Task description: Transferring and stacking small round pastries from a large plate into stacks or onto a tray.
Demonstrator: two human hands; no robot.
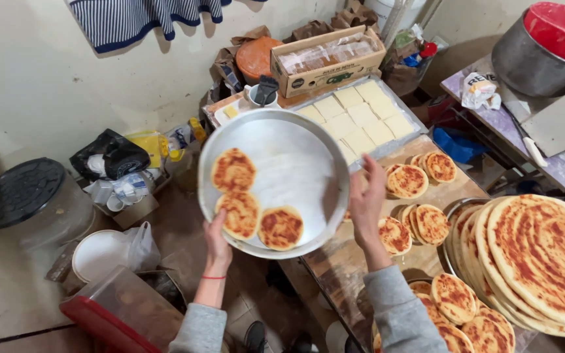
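Observation:
I hold a big round metal tray (pixel 295 157) tilted up in front of me. My left hand (pixel 216 240) grips its lower rim and my right hand (pixel 366 202) holds its right rim. Three small round sauce-topped flatbreads (pixel 233 170) lie on the tray's left and lower part. Under the tray, a wooden table (pixel 452 193) carries several more small flatbreads (pixel 408 180). A stack of large flatbreads (pixel 544 258) stands at the right.
A rectangular tray of pale square dough pieces (pixel 361 121) sits behind, with a cardboard box (pixel 327 62) beyond it. At the left are a black-lidded bin (pixel 17 193), a white bucket (pixel 102 256) and a red-lidded container (pixel 109 314). A red-lidded pot (pixel 544 42) stands top right.

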